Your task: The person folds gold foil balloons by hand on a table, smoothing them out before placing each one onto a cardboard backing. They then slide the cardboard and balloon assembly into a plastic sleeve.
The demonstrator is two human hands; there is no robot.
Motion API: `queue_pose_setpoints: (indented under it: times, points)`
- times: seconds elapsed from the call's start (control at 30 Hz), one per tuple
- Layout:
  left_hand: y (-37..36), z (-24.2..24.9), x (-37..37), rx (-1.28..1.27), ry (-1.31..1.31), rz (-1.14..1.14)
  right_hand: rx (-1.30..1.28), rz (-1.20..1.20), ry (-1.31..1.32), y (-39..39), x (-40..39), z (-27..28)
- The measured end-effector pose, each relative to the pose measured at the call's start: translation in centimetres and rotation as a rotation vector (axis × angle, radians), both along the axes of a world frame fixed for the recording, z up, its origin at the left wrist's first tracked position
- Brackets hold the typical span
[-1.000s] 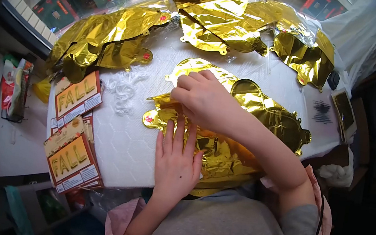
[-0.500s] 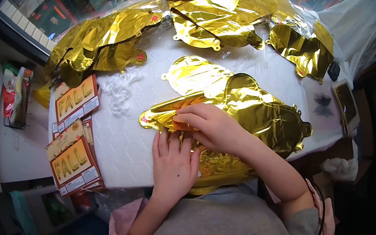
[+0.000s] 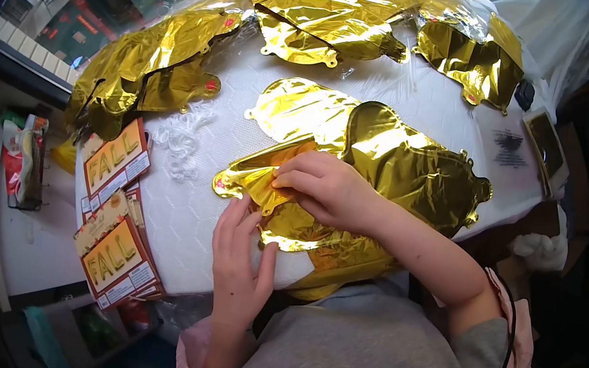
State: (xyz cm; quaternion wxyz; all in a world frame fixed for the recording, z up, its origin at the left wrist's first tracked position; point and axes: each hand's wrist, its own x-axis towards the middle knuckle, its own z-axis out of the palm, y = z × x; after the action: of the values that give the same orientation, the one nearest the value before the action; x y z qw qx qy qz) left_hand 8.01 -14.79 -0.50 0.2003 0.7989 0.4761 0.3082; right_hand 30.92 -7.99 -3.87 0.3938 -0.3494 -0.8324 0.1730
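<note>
A flat gold foil balloon (image 3: 417, 179) is spread on the white table in front of me. My right hand (image 3: 332, 189) pinches a lifted fold of the foil near its left end, where a tab with a red mark sticks out. Close to that tab, my left hand (image 3: 241, 260) lies with its fingers stretched out and its thumb apart, fingertips right at the foil's edge. More gold foil (image 3: 338, 271) lies under my right forearm and along the table's near edge, partly hidden by the arm.
Other gold foil balloons (image 3: 327, 17) lie across the back, with another heap (image 3: 152, 64) at the back left. Cards printed FALL (image 3: 112, 256) are stacked at the left, beside curled white ribbon (image 3: 183, 141). A phone-like dark rectangle (image 3: 546, 149) lies at the right edge.
My left hand has slid left and its thumb has spread away from the foil. The fold in my right hand has opened out wider. The view has shifted slightly.
</note>
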Motion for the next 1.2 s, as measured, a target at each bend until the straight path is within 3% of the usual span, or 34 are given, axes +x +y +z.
queue_pose_setpoints:
  times: [0.4, 0.57, 0.77, 1.0, 1.2]
  points:
    - [-0.8, -1.4, -0.5, 0.042, -0.096, 0.077, 0.036, -0.041, -0.096, -0.4, -0.2, 0.5]
    - [-0.7, -1.6, -0.6, 0.073, -0.076, 0.057, 0.168, -0.037, -0.395, -0.8, -0.2, 2.5]
    - [-0.8, -1.6, -0.5, 0.079, -0.069, 0.061, 0.143, -0.013, -0.473, -1.5, 0.3, 4.5]
    - [-0.8, -1.7, -0.5, 0.078, -0.065, 0.060, 0.066, 0.026, -0.511, -2.9, 0.4, 3.5]
    - [-0.3, -0.1, -1.2, -0.004, -0.061, 0.045, -0.060, 0.017, -0.389, -3.5, 0.2, 3.8]
